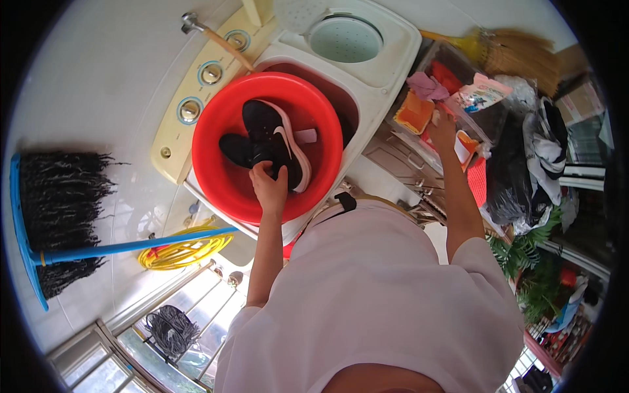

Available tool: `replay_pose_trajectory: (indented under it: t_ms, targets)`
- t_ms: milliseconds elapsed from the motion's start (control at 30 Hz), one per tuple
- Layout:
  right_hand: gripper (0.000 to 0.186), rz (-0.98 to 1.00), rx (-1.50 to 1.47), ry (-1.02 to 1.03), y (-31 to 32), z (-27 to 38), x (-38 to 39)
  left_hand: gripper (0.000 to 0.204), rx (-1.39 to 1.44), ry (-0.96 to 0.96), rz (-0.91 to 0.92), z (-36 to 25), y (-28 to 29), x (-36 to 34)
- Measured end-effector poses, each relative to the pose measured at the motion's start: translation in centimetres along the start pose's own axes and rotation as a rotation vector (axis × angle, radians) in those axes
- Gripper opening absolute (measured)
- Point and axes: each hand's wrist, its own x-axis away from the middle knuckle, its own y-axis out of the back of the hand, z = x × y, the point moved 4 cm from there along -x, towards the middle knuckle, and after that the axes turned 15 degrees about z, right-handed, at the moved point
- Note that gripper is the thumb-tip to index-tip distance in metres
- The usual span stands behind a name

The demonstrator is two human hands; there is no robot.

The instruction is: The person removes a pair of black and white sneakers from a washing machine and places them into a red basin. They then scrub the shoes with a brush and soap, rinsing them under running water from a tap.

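Observation:
A red plastic basin point(209, 177) sits on the white twin-tub washing machine point(386, 46), holding two black sneakers point(257, 121) with pale soles and a small pale object point(306, 135). My left hand point(268, 187) is closed at the near end of the upper sneaker. My right hand point(442, 131) reaches into the cluttered right-hand side, beside an orange sponge-like item point(414, 112), a pink cloth point(427, 86) and a pink printed package point(481, 92); its fingers are curled at a small pale thing I cannot make out.
A wooden-handled tool point(218, 39) leans over the washer dials. A black mop with blue handle point(62, 216) and yellow hose point(167, 257) are left. Straw broom point(524, 59), black bags point(501, 177) and plants point(534, 295) crowd the right. A barred window point(203, 308) is lower left.

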Motion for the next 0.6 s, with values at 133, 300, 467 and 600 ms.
replay_pose_trajectory:
  t_ms: [133,300,467,600]
  targets:
    - [0.057,-0.166,-0.178,0.144,4.2,5.7,4.6,0.046,0.565,0.188,0.144,1.1,0.4,1.5]
    - [0.057,0.037,-0.844,0.224,1.6,12.6,4.3,0.042,0.993,0.335,0.044,-0.2,1.9,1.8]
    - [0.055,0.509,-1.229,0.256,-1.6,26.1,2.9,0.042,0.902,0.287,-0.079,2.2,2.2,0.2]
    - [0.052,0.852,-1.015,0.245,-8.7,32.8,3.2,0.041,0.548,0.291,0.107,6.2,-1.8,-3.3]
